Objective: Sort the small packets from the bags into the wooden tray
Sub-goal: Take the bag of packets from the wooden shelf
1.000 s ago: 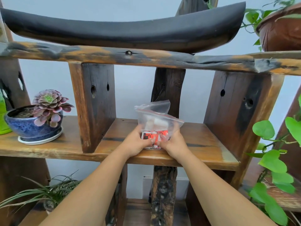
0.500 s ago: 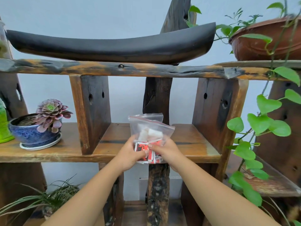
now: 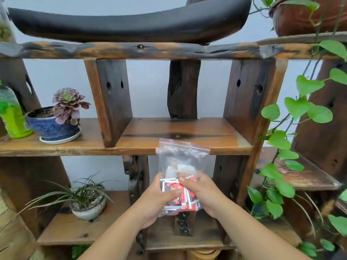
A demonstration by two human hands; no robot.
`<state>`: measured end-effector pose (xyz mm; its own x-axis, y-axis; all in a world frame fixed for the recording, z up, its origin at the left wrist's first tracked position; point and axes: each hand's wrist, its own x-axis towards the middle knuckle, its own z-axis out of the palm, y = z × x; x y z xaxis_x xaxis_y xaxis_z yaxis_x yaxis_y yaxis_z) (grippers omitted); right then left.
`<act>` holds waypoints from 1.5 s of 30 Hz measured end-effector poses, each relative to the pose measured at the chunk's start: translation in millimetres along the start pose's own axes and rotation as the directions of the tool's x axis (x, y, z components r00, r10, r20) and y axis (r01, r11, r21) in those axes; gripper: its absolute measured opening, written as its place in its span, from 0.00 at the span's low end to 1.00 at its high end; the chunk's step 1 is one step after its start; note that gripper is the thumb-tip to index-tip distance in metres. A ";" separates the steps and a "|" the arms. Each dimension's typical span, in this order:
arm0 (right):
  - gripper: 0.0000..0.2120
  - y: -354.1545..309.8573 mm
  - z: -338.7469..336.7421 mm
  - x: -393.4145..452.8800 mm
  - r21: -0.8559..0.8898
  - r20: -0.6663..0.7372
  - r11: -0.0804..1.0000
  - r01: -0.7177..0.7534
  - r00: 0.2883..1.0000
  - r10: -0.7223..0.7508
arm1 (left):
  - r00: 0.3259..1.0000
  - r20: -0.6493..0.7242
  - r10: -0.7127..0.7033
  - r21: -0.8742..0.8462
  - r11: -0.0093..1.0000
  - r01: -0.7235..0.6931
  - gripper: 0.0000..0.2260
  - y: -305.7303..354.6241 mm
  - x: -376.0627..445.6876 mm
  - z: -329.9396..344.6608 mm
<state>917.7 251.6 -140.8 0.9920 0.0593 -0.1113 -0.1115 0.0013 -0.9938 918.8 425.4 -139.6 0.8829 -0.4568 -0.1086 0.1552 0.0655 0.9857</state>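
A clear zip bag (image 3: 183, 162) with a red seal strip hangs in front of the rustic wooden shelf (image 3: 169, 132), below its middle board. Inside lie several small red, black and white packets (image 3: 173, 186) and a few white ones. My left hand (image 3: 159, 201) grips the bag's lower left side. My right hand (image 3: 201, 192) grips its lower right side, thumb pressed on the packets. The bag touches no shelf board. No wooden tray is in view.
A purple succulent in a blue pot (image 3: 54, 124) and a green bottle (image 3: 11, 115) stand on the middle board at left. A grassy plant in a white pot (image 3: 88, 203) sits lower left. A vine (image 3: 293, 128) hangs at right. A black curved piece (image 3: 131, 21) tops the shelf.
Both hands have lifted the bag off the middle shelf board and drawn it down and toward me. The view has pulled back from the shelf.
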 end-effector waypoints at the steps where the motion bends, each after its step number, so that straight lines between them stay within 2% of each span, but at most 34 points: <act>1: 0.17 8.6 1.0 -7.7 0.016 -0.003 1.000 -0.015 1.000 0.015 | 1.000 -0.021 0.001 0.002 1.000 -0.001 0.23 -8.1 -4.9 0.7; 6: 0.27 48.7 10.6 -44.3 0.150 -0.032 0.985 -0.082 0.996 0.088 | 0.993 -0.117 0.001 0.038 0.999 0.004 0.20 -39.8 -33.4 3.4; 8: 0.24 59.6 14.0 -60.3 0.228 0.020 0.964 -0.136 0.991 0.135 | 0.992 -0.118 -0.037 0.009 0.999 0.038 0.20 -52.7 -45.5 3.5; 11: 0.19 75.8 22.7 -85.7 0.223 0.073 0.956 -0.192 0.981 0.180 | 0.992 -0.098 -0.082 0.006 0.997 0.083 0.22 -73.4 -63.8 3.1; 24: 0.11 141.4 50.3 -153.9 0.109 -0.162 0.978 -0.179 0.967 0.196 | 0.969 0.087 -0.230 -0.004 0.973 0.232 0.24 -129.8 -110.4 3.9; 28: 0.15 165.0 54.0 -179.7 0.182 -0.275 0.964 -0.193 0.932 0.238 | 0.945 0.160 -0.286 0.004 0.957 0.289 0.25 -148.8 -116.7 13.7; 36: 0.12 192.0 29.9 -262.4 0.297 -0.446 0.947 -0.119 0.860 0.248 | 0.855 0.386 -0.345 0.049 0.934 0.355 0.23 -169.7 -135.0 80.2; 40: 0.17 202.4 4.0 -306.2 0.308 -0.521 0.951 -0.041 0.829 0.204 | 0.815 0.445 -0.371 0.098 0.925 0.367 0.23 -178.9 -144.8 126.4; 45: 0.16 218.3 -32.2 -373.6 0.341 -0.616 0.940 -0.016 0.752 0.237 | 0.739 0.509 -0.441 0.205 0.896 0.393 0.24 -195.3 -161.8 197.9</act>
<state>524.5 197.6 -316.4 0.7554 -0.5697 -0.3237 -0.1411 0.3410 -0.9294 657.9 311.0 -289.0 0.3587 -0.8184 -0.4490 0.3955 -0.3025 0.8673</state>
